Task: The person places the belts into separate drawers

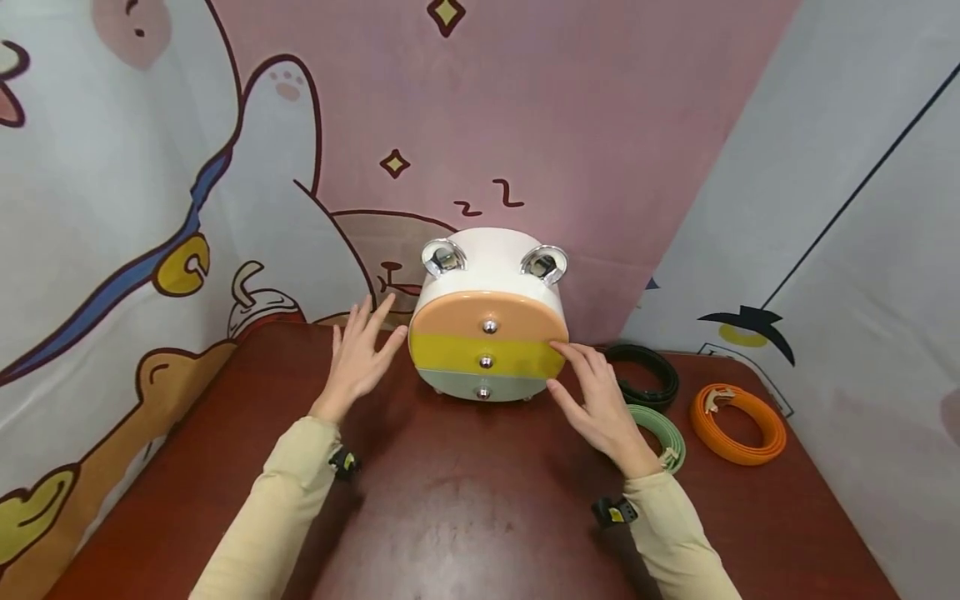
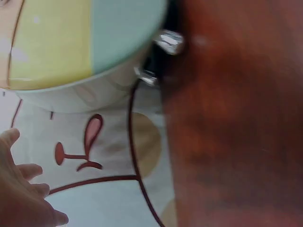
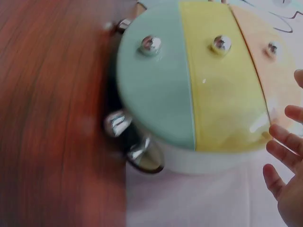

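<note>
A small rounded drawer cabinet stands at the back of the table, with two silver-rimmed eye-like pieces on its white top. Its front has an orange drawer, a yellow drawer and a green drawer, each with a round silver knob; all three sit flush. My left hand is at the cabinet's left side, fingers spread and thumb near its edge. On the other side my right hand has its fingers extended, the index fingertip over the yellow drawer's right edge. Whether either hand touches the cabinet, I cannot tell.
Right of the cabinet lie a coiled black belt, a coiled green belt and a coiled orange belt. They rest on the dark red-brown table. A printed cartoon cloth hangs close behind the cabinet and along the table's sides.
</note>
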Available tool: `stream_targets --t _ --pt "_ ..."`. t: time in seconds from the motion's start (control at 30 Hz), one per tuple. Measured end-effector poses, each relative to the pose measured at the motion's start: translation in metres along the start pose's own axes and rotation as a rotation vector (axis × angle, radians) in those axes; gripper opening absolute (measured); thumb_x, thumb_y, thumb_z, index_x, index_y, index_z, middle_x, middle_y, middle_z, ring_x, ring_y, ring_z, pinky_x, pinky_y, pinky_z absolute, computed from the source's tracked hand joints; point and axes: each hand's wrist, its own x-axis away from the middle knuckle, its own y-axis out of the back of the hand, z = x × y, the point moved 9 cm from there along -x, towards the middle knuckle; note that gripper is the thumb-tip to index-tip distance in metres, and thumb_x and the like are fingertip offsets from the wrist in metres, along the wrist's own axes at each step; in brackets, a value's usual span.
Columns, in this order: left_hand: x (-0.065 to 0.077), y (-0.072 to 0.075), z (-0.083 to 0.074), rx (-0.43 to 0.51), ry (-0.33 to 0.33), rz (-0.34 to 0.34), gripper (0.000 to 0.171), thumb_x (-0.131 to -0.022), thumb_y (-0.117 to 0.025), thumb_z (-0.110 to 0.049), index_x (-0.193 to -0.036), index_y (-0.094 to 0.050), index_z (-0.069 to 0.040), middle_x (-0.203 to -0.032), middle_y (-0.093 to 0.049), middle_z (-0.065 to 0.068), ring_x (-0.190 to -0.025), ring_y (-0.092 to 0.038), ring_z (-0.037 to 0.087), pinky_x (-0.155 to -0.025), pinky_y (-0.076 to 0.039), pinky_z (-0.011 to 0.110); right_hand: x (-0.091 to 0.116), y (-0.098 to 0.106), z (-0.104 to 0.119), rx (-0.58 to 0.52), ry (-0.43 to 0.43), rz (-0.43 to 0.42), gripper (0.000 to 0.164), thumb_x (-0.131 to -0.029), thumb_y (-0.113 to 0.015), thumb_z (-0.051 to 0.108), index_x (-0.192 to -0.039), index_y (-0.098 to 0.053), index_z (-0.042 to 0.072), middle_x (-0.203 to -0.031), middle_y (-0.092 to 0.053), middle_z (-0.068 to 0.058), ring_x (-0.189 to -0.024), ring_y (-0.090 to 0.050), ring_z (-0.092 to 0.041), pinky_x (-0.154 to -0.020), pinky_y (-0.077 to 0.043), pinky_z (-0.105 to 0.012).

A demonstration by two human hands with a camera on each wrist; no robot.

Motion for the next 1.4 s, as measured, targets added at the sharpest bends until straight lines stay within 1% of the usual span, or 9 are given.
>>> stream_targets --t 0.3,0.43,0.57,0.7,0.9,1.07,1.13,1.27,1.4 --pt "-0.027 0.018 -0.043 0.138 -0.138 -0.073 0.069 -0.096 -0.036 -0.065 -0.155 -0.022 -0.032 -0.16 -0.012 0.009 -0.145 -0.004 0.028 -0.109 0.002 0.062 -0.013 -0.014 0.019 -0.118 0.019 -0.082 0.047 -0.092 -0.065 0.012 -0.137 -0.052 0.011 -0.126 -0.054 -0.007 -0.117 -0.049 -0.024 -0.098 -0.037 -0.04" --pt "-0.038 0.028 -0.052 0.225 -0.188 -0.113 0.075 -0.094 -0.035 -0.068 -0.155 -0.021 -0.028 -0.16 -0.012 0.007 -0.145 -0.006 0.028 -0.109 0.002 0.061 -0.024 -0.022 0.026 -0.198 0.046 -0.132 0.046 -0.091 -0.065 0.007 -0.135 -0.053 0.008 -0.122 -0.057 -0.008 -0.114 -0.052 -0.023 -0.094 -0.042 -0.039" --pt "-0.044 0.033 -0.058 0.326 -0.228 -0.134 0.076 -0.094 -0.037 -0.068 -0.156 -0.02 -0.027 -0.16 -0.014 0.003 -0.145 -0.01 0.024 -0.109 -0.008 0.061 -0.033 -0.027 0.036 -0.235 0.084 -0.185 0.042 -0.09 -0.065 0.005 -0.131 -0.055 0.005 -0.117 -0.059 -0.01 -0.109 -0.056 -0.025 -0.088 -0.047 -0.042" --pt "-0.049 0.031 -0.069 0.371 -0.266 -0.114 0.071 -0.095 -0.04 -0.063 -0.155 -0.018 -0.031 -0.16 -0.013 -0.002 -0.145 -0.011 0.019 -0.108 -0.012 0.062 -0.042 -0.029 0.042 -0.243 0.104 -0.228 0.04 -0.089 -0.066 0.005 -0.128 -0.057 0.004 -0.113 -0.06 -0.01 -0.107 -0.057 -0.025 -0.084 -0.049 -0.043" --pt "-0.061 0.02 -0.089 0.416 -0.318 -0.068 0.066 -0.098 -0.046 -0.051 -0.155 -0.023 -0.027 -0.161 -0.011 0.002 -0.145 -0.009 0.016 -0.107 -0.011 0.063 -0.052 -0.025 0.046 -0.247 0.101 -0.275 0.039 -0.087 -0.069 0.002 -0.124 -0.059 0.002 -0.102 -0.063 -0.011 -0.092 -0.06 -0.024 -0.068 -0.05 -0.042" --pt "-0.072 0.007 -0.102 0.459 -0.368 -0.041 0.068 -0.097 -0.058 -0.035 -0.155 -0.024 -0.026 -0.16 -0.009 0.01 -0.145 -0.008 0.019 -0.106 -0.026 0.056 -0.056 -0.026 0.047 -0.261 0.093 -0.29 0.036 -0.086 -0.07 0.0 -0.121 -0.062 0.002 -0.094 -0.066 -0.009 -0.083 -0.061 -0.022 -0.062 -0.049 -0.039" --pt "-0.074 0.004 -0.103 0.471 -0.383 -0.044 0.071 -0.095 -0.062 -0.027 -0.155 -0.024 -0.023 -0.16 -0.012 0.011 -0.145 -0.008 0.023 -0.107 -0.026 0.055 -0.057 -0.029 0.047 -0.259 0.082 -0.282 0.035 -0.086 -0.071 0.001 -0.12 -0.064 0.003 -0.092 -0.066 -0.007 -0.082 -0.061 -0.021 -0.061 -0.049 -0.036" --pt "-0.076 0.0 -0.098 0.485 -0.358 -0.036 0.073 -0.093 -0.064 -0.021 -0.154 -0.024 -0.02 -0.158 -0.021 0.007 -0.144 -0.016 0.027 -0.109 -0.021 0.055 -0.06 -0.036 0.048 -0.233 0.063 -0.27 0.033 -0.086 -0.072 0.002 -0.118 -0.065 0.004 -0.089 -0.066 -0.006 -0.076 -0.062 -0.019 -0.057 -0.049 -0.032" --pt "-0.076 -0.002 -0.091 0.502 -0.287 0.012 0.072 -0.094 -0.062 -0.028 -0.154 -0.022 -0.029 -0.157 -0.025 0.003 -0.137 -0.031 0.032 -0.106 -0.027 0.055 -0.063 -0.038 0.049 -0.23 0.036 -0.283 0.032 -0.085 -0.072 0.003 -0.117 -0.065 0.005 -0.087 -0.069 -0.006 -0.067 -0.064 -0.016 -0.054 -0.05 -0.03"
